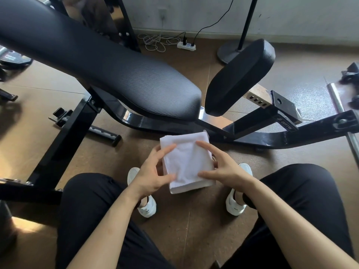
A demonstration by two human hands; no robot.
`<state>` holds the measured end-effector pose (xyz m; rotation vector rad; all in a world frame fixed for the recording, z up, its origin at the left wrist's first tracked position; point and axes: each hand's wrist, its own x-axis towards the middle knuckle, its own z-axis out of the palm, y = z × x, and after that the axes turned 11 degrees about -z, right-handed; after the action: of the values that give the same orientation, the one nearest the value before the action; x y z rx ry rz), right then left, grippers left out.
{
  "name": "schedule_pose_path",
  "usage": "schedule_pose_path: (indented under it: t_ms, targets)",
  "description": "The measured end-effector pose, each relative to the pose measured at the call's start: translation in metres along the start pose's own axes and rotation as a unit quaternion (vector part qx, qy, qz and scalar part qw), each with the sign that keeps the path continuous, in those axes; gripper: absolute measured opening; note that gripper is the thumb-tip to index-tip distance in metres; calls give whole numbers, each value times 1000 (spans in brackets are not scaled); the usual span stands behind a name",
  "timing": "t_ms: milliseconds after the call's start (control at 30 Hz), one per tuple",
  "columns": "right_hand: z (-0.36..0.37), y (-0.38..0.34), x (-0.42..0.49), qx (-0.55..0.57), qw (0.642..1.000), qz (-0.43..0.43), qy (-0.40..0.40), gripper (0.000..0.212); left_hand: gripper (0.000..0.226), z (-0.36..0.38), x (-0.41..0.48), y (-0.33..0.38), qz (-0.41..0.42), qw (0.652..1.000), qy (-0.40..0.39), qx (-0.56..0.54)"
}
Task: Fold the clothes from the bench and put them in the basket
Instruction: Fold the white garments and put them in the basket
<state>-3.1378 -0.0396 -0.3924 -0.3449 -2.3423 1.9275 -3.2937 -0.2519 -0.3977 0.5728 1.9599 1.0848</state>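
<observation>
In front of the bench (pixel 116 74), the folded cloth (pixel 187 162) was held between the left hand (pixel 149 179) and the right hand (pixel 225 168). Behind the bench lay a power strip (pixel 186 46) and a stand base (pixel 229 52); right of it, a metal bar (pixel 338 101).

Loose black trousers (pixel 93 210) cover both legs, at seven and four o'clock. Between them, near six o'clock, are the white left shoe (pixel 147 207) and right shoe (pixel 235 205), each bearing a small dark mark. The left forearm (pixel 108 220) and right forearm (pixel 281 206) are bare.
</observation>
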Motion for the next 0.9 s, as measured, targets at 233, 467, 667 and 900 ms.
schedule_pose_path:
  t_ms: [233,467,667,900]
  targets:
    - [3,-3,1,-38,999,-25,-24,82,90,11,-2,5,-8,995,57,87]
    - [19,11,6,-242,967,33,-77,102,102,26,-2,4,14,968,81,238]
    - [38,28,17,-297,952,57,-58,108,99,40,-2,5,28,949,109,295]
    - [42,2,6,-217,975,-41,8,92,102,33,-3,2,43,939,180,288]
